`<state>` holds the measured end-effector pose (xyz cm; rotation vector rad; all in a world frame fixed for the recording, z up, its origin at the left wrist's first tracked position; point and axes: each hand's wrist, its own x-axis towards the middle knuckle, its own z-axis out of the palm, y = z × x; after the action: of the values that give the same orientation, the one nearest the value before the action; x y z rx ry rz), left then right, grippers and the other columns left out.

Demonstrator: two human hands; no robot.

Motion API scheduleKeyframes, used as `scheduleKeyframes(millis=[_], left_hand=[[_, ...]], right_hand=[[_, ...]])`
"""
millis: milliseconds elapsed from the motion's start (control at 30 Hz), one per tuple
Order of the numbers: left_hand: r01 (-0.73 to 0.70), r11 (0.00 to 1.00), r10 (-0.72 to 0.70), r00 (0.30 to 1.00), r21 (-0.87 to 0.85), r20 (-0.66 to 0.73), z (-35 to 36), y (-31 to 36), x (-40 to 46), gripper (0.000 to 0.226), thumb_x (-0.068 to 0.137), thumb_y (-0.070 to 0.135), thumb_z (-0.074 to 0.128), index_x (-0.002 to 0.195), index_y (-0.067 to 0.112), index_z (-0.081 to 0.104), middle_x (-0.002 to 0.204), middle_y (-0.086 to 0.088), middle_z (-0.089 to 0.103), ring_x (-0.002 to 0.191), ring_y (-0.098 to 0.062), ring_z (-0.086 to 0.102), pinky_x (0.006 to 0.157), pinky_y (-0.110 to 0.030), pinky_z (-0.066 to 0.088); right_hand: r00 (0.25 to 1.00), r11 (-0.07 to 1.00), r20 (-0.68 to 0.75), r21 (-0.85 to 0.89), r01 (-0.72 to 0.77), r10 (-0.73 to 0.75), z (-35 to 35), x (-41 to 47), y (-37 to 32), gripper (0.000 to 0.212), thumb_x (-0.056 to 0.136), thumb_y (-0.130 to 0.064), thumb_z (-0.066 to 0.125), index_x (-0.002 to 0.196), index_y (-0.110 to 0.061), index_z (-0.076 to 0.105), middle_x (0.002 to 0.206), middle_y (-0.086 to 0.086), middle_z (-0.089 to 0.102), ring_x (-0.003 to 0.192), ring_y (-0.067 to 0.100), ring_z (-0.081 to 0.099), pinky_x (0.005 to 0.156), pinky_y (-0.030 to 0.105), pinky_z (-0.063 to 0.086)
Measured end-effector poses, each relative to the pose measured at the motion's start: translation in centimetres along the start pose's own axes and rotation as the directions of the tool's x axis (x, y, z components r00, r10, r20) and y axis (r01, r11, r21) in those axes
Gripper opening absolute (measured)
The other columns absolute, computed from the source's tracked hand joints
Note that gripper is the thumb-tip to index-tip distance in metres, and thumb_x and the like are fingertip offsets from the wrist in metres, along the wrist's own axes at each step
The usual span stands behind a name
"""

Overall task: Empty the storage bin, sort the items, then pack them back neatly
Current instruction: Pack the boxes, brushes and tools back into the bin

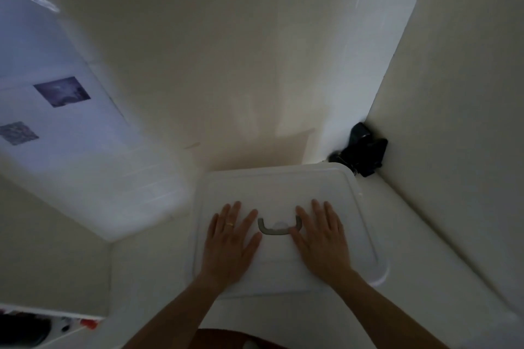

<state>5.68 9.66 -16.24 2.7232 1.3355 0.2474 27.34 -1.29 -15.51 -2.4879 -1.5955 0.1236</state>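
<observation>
A white storage bin sits in front of me with its white lid [286,184] on, so its contents are hidden. A grey handle [277,228] lies flat at the middle of the lid. My left hand [231,241] rests palm down on the lid just left of the handle, fingers spread, a ring on one finger. My right hand [321,238] lies flat on the lid just right of the handle, fingers spread. Neither hand holds anything.
The bin stands near a corner of pale walls. A black object [361,150] sits in that corner behind the bin's far right side. A large white appliance-like surface [73,133] with two dark square pictures stands at the left. The light is dim.
</observation>
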Motion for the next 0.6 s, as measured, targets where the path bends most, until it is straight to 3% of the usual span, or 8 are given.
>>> scheduleKeyframes(millis=[200,467,600], left_hand=[[-0.002,1.000,0.002,1.000,-0.003,-0.021,0.0,0.0,0.3,0.056,0.097,0.060,0.037,0.149,0.041,0.035,0.161,-0.001,0.026,0.148,-0.026,0.024,0.119,-0.048,0.022],[-0.016,1.000,0.016,0.999,-0.002,-0.035,-0.1,0.0,0.2,0.056,0.097,0.060,0.034,0.150,0.041,0.033,0.161,-0.001,0.026,0.148,-0.026,0.024,0.119,-0.048,0.022],[-0.028,1.000,0.028,0.998,0.000,-0.064,0.0,-0.1,0.2,0.056,0.097,0.060,0.034,0.150,0.042,0.033,0.161,0.000,0.026,0.149,-0.026,0.023,0.119,-0.048,0.021]], right_hand=[[1.000,1.000,-0.021,-0.003,0.007,-0.007,0.1,0.1,-0.2,0.062,0.096,-0.064,0.025,0.148,-0.033,0.035,0.159,0.010,0.026,0.148,0.035,0.017,0.120,0.049,0.020],[1.000,1.000,-0.006,0.004,-0.015,0.015,0.1,0.3,-0.1,0.065,0.093,-0.067,0.021,0.147,-0.036,0.034,0.160,0.006,0.025,0.150,0.030,0.014,0.121,0.045,0.017],[0.990,0.965,-0.022,0.227,-0.134,0.142,-1.7,1.5,-1.8,0.062,0.094,-0.064,0.027,0.142,-0.030,0.044,0.154,0.004,0.037,0.146,0.027,0.024,0.118,0.043,0.023]])
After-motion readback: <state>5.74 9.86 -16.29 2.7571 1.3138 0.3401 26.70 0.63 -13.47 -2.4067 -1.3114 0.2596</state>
